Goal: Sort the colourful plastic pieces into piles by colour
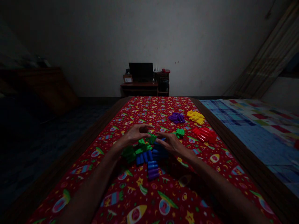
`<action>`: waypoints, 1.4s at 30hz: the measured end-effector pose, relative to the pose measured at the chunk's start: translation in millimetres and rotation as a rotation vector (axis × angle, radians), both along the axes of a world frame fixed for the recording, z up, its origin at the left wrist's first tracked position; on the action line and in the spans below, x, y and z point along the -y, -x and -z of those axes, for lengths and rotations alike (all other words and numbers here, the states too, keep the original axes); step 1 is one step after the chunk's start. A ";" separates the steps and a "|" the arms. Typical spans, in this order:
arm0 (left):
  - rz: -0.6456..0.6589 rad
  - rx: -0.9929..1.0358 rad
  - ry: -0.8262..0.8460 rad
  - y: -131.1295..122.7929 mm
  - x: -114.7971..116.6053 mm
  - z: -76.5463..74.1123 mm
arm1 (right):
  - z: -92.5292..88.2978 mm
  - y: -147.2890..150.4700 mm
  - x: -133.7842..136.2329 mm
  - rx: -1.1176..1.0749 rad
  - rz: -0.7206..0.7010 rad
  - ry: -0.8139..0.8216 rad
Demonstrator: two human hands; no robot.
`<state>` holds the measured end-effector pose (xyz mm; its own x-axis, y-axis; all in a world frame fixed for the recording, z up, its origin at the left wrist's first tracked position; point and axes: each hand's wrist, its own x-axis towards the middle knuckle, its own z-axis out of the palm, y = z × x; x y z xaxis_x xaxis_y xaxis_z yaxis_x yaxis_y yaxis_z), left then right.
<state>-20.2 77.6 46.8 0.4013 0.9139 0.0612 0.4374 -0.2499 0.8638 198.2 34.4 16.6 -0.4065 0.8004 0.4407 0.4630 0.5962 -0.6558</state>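
Note:
Over a pile of plastic pieces, my right hand (171,143) pinches a small green plastic piece (152,138) between thumb and fingers. My left hand (136,133) is at the other side of that piece, its thumb tip against or close to it and its index finger raised apart in a curve. Below my hands lie more green pieces (143,147), a darker green cluster (129,154) and several blue rod-like pieces (144,157). Nearer to me, a short row of blue and purple pieces (153,170) lies side by side. Dim light hides their exact kind.
On the red patterned tablecloth (161,205) lie a purple pile (177,118), a yellow pile (195,117), a red pile (204,134) and a small green group (179,133). Beyond stands a desk with a monitor (141,71). Patchwork bedding (243,133) lies on the right.

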 end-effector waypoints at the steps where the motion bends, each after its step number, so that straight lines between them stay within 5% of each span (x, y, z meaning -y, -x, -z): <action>1: 0.015 0.007 -0.018 -5.6 2.2 -0.4 | 0.3 0.7 0.3 0.013 -0.015 0.004; 5: 0.027 -0.080 -0.090 -7.8 0.2 2.8 | -0.1 -12.2 -10.5 0.050 0.088 -0.050; 11: -0.030 -0.529 -0.176 14.9 -4.5 22.7 | 12.8 -62.3 -45.5 0.139 0.364 -0.229; 16: 0.034 -0.615 -0.193 13.0 1.2 28.3 | 20.4 -80.1 -51.8 0.362 0.276 -0.170; 24: -0.127 -0.321 -0.125 13.1 -16.1 24.4 | 2.9 -61.9 -44.9 0.133 0.318 -0.207; 28: -0.111 -0.009 -0.078 -2.0 -7.3 16.1 | 0.4 -31.4 -29.7 -0.013 0.148 -0.043; 32: -0.003 0.070 -0.079 -22.8 7.9 8.1 | -1.0 -11.3 -18.7 -0.050 -0.033 0.083; 38: -0.030 -0.314 -0.212 -6.3 5.7 3.6 | -2.2 -36.5 -28.9 0.061 0.209 -0.048; 42: 0.105 -0.662 -0.106 10.4 4.8 11.2 | 8.2 -58.3 -41.5 0.207 0.406 -0.128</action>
